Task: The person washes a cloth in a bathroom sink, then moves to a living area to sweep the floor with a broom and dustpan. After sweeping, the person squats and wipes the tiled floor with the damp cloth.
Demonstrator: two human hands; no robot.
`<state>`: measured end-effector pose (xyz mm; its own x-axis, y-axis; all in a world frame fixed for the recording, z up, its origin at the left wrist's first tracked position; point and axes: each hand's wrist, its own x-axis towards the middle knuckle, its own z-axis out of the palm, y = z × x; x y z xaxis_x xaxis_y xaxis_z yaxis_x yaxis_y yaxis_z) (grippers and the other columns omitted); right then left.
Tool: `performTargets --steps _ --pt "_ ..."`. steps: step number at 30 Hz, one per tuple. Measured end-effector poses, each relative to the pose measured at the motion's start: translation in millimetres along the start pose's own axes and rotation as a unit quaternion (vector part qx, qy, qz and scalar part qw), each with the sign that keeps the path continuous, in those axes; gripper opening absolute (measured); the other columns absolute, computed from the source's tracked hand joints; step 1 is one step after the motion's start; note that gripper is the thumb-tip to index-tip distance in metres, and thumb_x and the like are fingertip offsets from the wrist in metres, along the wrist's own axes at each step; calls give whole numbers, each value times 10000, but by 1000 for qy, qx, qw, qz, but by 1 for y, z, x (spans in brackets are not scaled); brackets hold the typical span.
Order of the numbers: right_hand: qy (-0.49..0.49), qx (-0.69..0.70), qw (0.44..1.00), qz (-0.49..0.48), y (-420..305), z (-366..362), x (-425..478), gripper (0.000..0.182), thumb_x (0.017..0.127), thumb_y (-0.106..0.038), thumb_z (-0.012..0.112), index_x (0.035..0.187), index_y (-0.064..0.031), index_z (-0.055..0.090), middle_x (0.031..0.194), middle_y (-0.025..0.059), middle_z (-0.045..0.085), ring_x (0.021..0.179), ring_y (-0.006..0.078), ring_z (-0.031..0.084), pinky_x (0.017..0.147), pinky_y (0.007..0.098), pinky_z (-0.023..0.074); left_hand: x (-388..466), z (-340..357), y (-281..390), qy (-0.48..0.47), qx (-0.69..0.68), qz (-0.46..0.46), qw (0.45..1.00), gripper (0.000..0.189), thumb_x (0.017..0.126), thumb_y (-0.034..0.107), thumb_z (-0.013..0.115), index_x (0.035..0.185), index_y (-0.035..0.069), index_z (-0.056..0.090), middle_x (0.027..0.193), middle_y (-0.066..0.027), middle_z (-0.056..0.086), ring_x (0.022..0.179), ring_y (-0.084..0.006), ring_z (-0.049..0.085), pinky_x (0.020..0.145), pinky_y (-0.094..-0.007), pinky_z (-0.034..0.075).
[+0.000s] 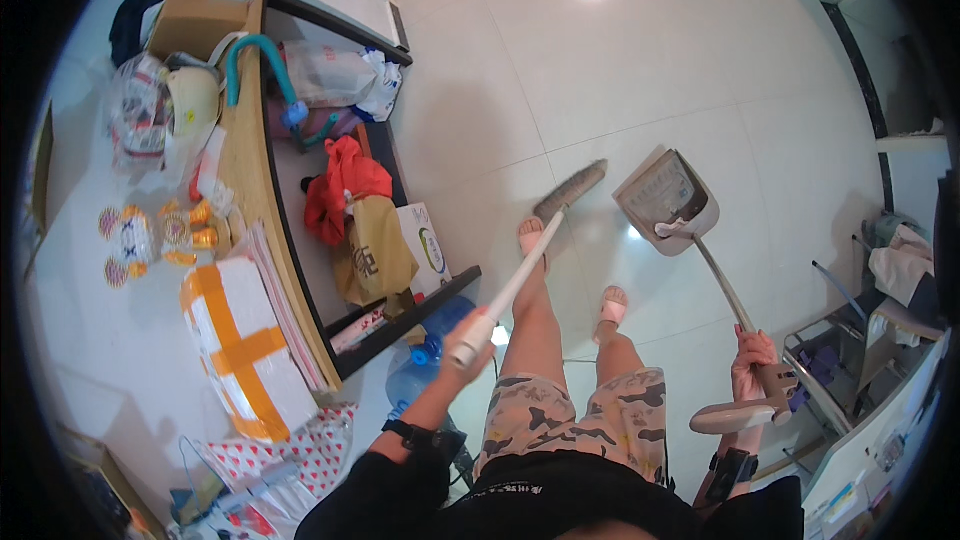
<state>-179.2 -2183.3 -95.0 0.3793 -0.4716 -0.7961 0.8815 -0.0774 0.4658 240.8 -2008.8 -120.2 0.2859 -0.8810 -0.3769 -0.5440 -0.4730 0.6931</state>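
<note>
My left hand point(472, 349) is closed around the white handle of a broom point(525, 270) near its upper end. The broom's grey bristle head point(571, 189) rests on the tiled floor just beyond my left foot. On the other side, my right hand point(752, 360) grips the metal pole of a long-handled dustpan point(667, 199), below its beige top grip. The pan lies to the right of the bristles, apart from them, with its open edge toward the broom. A crumpled pale scrap point(670, 228) and some grey debris show in the pan.
At left stands a wooden cabinet point(289, 240) with bags and a red cloth on its shelf. A taped white box point(240, 349) lies on top. Blue water jugs point(420, 375) stand by its near end. A metal-framed chair point(832, 367) with clothes is at right.
</note>
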Motion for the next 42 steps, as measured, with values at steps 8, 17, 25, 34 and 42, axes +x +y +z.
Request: performTargets --steps 8,17,25,34,42 --pt "29 -50 998 9 -2 -9 -22 293 926 -107 339 1080 143 327 651 26 373 503 100 407 489 229 445 -6 -39 -15 189 -84 -52 977 408 693 0 583 1096 -28 528 1042 -122 586 953 -188 558 861 -297 417" --pt "17 -101 994 -45 9 -45 -41 441 926 -133 326 1210 185 212 691 39 366 509 92 426 467 229 448 161 -49 -137 264 23 35 964 538 704 78 607 1221 55 461 1005 -199 596 897 -282 600 753 -342 469" --pt "-5 -67 995 -67 13 -67 -67 445 912 -105 361 1191 204 204 599 22 397 492 89 444 464 227 454 139 10 -157 200 43 13 979 571 706 68 602 1239 10 407 1012 -181 568 911 -282 571 804 -329 445" --pt "-43 10 994 -99 -58 -112 -120 422 907 -86 355 1170 207 206 580 30 410 486 111 435 463 239 454 -94 85 -15 90 -24 -8 996 578 680 79 569 1222 -33 403 997 -153 559 866 -214 559 782 -303 435" --pt "-99 64 992 -49 -149 -181 -191 274 914 -89 348 1047 150 359 629 13 371 512 93 406 483 224 426 -188 164 -3 70 -118 -62 989 465 706 50 545 1160 -16 475 714 -23 519 515 -104 455 517 -264 410"
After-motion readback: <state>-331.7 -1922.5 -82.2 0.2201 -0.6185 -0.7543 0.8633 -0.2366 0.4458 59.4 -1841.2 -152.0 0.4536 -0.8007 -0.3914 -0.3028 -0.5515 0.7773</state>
